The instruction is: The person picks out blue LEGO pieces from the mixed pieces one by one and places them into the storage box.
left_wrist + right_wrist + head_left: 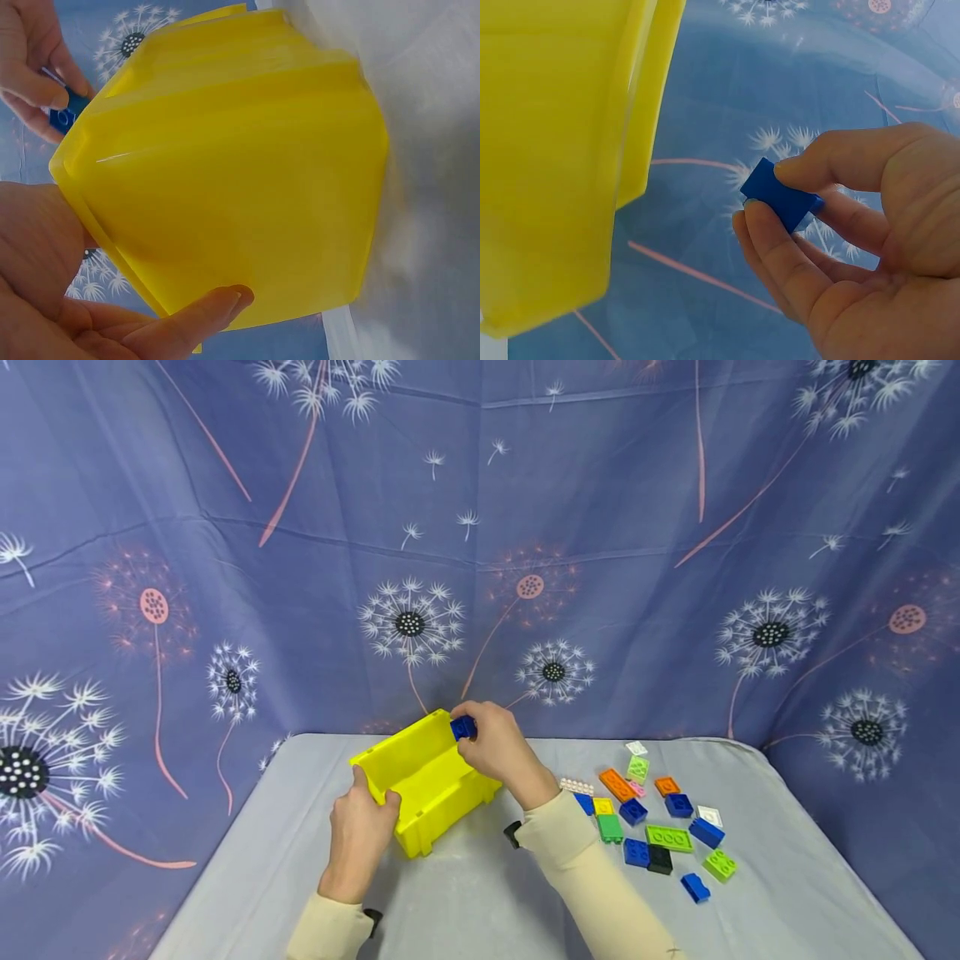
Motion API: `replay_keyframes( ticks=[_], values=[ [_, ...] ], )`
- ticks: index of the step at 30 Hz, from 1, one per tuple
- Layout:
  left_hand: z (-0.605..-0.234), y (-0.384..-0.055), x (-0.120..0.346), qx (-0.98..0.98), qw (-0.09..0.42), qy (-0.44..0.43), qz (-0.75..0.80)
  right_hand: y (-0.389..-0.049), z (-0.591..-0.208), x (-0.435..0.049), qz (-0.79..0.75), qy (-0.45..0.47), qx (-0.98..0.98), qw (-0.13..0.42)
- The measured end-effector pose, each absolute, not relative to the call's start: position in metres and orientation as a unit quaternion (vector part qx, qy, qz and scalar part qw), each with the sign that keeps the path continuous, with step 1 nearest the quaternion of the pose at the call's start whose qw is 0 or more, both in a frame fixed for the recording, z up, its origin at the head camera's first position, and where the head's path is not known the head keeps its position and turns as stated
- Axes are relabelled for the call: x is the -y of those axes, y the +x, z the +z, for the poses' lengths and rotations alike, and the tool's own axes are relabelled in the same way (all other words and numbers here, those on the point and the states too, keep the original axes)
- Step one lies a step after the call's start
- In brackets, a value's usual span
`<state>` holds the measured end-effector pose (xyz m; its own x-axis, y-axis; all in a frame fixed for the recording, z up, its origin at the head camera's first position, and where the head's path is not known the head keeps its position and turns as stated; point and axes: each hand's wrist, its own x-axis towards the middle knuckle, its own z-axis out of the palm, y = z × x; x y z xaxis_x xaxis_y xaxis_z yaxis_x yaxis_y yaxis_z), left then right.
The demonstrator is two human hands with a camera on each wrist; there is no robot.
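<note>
My left hand [360, 831] grips the left end of a yellow plastic bin [450, 814], with the thumb over the rim. The left wrist view shows that end wall [232, 202] close up, with a fingertip pressed to its outer face. Above the bin's far right end, my right hand [498, 747] pinches a small blue toy brick [463, 727] between thumb and fingers. In the right wrist view the brick [776, 195] is held apart from the bin. Yellow floor shows inside the bin; part of its right end is hidden behind my right hand.
Loose toy bricks lie spread on the grey-covered table [480, 910] to the right: a lime green plate [669, 838], an orange one [617, 785], a black brick [660, 859] and several blue ones. A patterned blue cloth [480, 527] hangs behind the table.
</note>
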<state>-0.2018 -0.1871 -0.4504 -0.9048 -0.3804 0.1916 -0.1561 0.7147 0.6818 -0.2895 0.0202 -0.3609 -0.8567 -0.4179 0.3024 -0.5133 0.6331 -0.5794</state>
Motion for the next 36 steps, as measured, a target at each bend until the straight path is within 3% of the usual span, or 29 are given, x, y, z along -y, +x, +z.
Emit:
replay_keyframes(
  ticks=[36],
  values=[
    [-0.45, -0.2, 0.185, 0.914, 0.163, 0.15, -0.34, -0.287, -0.387, 0.024, 0.29, 0.272, 0.917, 0.032]
  ],
)
